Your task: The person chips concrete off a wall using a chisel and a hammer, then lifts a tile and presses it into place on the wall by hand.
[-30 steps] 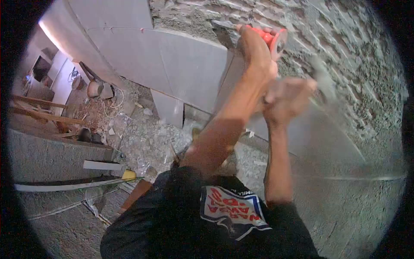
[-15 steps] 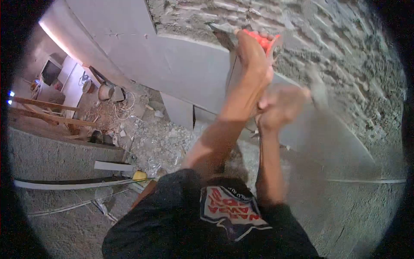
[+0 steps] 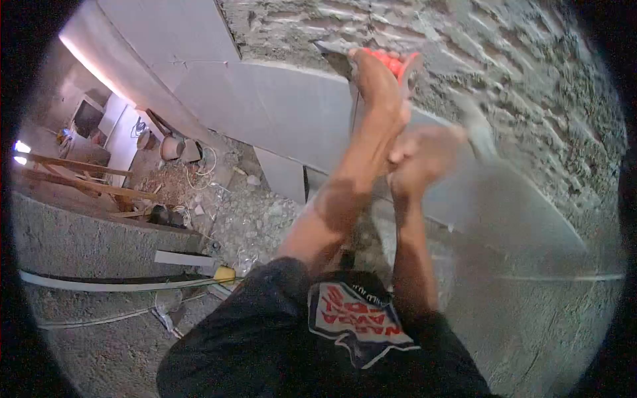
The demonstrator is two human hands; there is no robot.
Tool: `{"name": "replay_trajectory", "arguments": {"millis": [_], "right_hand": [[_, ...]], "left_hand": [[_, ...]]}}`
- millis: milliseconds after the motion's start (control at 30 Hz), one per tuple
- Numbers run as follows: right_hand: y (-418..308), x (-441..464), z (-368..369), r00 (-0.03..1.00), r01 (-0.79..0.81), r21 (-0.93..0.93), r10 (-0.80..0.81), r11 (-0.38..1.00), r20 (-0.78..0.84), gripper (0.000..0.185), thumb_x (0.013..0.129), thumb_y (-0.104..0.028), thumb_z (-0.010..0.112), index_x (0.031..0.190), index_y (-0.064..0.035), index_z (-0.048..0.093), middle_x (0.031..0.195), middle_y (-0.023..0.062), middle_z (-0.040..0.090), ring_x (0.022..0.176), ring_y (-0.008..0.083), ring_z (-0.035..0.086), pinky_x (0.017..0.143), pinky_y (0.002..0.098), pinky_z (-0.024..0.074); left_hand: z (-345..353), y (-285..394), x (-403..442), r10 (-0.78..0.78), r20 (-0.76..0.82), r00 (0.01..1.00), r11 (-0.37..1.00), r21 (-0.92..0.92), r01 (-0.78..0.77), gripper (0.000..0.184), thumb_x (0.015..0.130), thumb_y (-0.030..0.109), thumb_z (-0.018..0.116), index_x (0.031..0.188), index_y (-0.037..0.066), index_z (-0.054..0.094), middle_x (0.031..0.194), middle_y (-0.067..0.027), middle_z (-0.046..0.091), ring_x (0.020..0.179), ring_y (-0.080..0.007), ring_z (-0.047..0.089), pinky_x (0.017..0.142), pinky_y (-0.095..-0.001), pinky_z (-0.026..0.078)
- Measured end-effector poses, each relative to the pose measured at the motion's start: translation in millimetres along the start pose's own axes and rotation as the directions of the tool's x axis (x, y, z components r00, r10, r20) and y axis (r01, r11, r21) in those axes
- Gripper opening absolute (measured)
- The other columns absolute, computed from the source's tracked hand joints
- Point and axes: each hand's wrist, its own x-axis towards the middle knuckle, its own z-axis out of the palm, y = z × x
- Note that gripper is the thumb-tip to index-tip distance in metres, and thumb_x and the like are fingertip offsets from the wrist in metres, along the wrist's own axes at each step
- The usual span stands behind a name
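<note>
My left hand (image 3: pixel 379 83) is closed round the red grip (image 3: pixel 385 61) of a chisel-like tool with a round red guard. Its pointed grey blade (image 3: pixel 332 50) reaches left against the rough wall (image 3: pixel 517 86), just above the upper edge of the grey tiles (image 3: pixel 292 99). Lower and to the right, my right hand (image 3: pixel 424 159) is closed, smeared by motion, on what looks like a hammer. The blurred grey hammer head (image 3: pixel 476 129) is up and right of that hand, apart from the guard.
Rubble (image 3: pixel 255 219) covers the floor below the tiles. Buckets (image 3: pixel 171 148) stand at the left, near wooden beams (image 3: pixel 86 176). A long pale strip (image 3: pixel 106 285) and a yellow object (image 3: pixel 224 273) lie at the lower left.
The view has shifted, with the background now farther right. Both hands appear farther left, still holding their tools. The blurred hammer head is lower and farther left in the picture.
</note>
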Motion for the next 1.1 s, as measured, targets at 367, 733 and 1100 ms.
{"name": "replay_trajectory", "arguments": {"millis": [367,733,1100], "right_hand": [[-9.2,11.8,-30.6,0.942,-0.191,-0.333,0.267,0.923,0.202,0.059,0.105,-0.062,0.041,0.088,-0.0075,0.054,0.058,0.0034,0.047,0.043,0.0163,0.045,0.041,0.0287,0.0404],[25.1,-10.9,-25.3,0.975,-0.2,-0.109,0.209,0.974,0.078,0.056,0.106,-0.062,0.037,0.093,-0.0106,0.053,0.065,0.0027,0.047,0.048,0.0162,0.044,0.042,0.0308,0.0392],[32.2,2.7,-40.9,0.983,-0.156,0.089,0.146,0.984,0.112,0.048,0.107,-0.049,0.043,0.083,-0.0089,0.051,0.056,0.0054,0.047,0.043,0.017,0.048,0.041,0.0315,0.0416]], "left_hand": [[-5.3,6.6,-0.7,0.009,0.027,1.0,0.995,0.104,-0.012,0.035,0.108,0.033,0.031,0.095,0.008,0.051,0.085,-0.0073,0.056,0.077,-0.0232,0.06,0.075,-0.0421,0.058],[-14.6,7.8,-5.6,0.014,-0.054,0.998,0.998,0.061,-0.011,0.042,0.11,0.045,0.032,0.096,0.008,0.047,0.08,-0.0087,0.053,0.07,-0.0222,0.057,0.075,-0.045,0.061],[-14.9,4.9,1.0,0.055,-0.003,0.998,0.992,0.113,-0.055,0.04,0.109,0.042,0.032,0.092,0.009,0.046,0.082,-0.0081,0.052,0.071,-0.0222,0.055,0.073,-0.0442,0.058]]}}
